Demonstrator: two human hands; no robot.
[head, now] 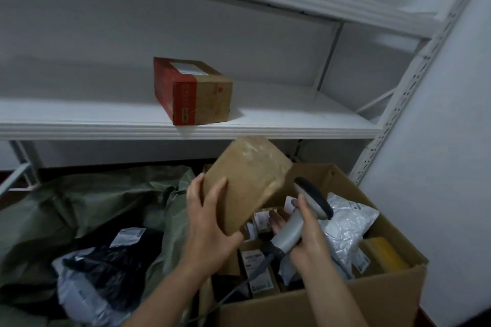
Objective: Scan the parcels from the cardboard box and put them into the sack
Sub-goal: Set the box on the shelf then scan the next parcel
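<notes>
My left hand (210, 223) grips a plain brown taped parcel (249, 180), tilted and lifted above the open cardboard box (318, 302). My right hand (305, 236) holds a grey handheld scanner (297, 220) by its handle, its black-rimmed head up beside the parcel's lower right edge. The box holds several parcels, among them a silver padded bag (345, 223) and small labelled cartons (256, 271). To the left lies the olive-green sack (93, 199), open, with black and grey bagged parcels (101, 268) inside.
A white metal shelf (106, 125) runs across just above the sack and box, with a red-and-brown carton (191, 90) standing on it. A perforated shelf upright (393, 114) and a white wall stand at the right. The scanner's cable trails down into the box.
</notes>
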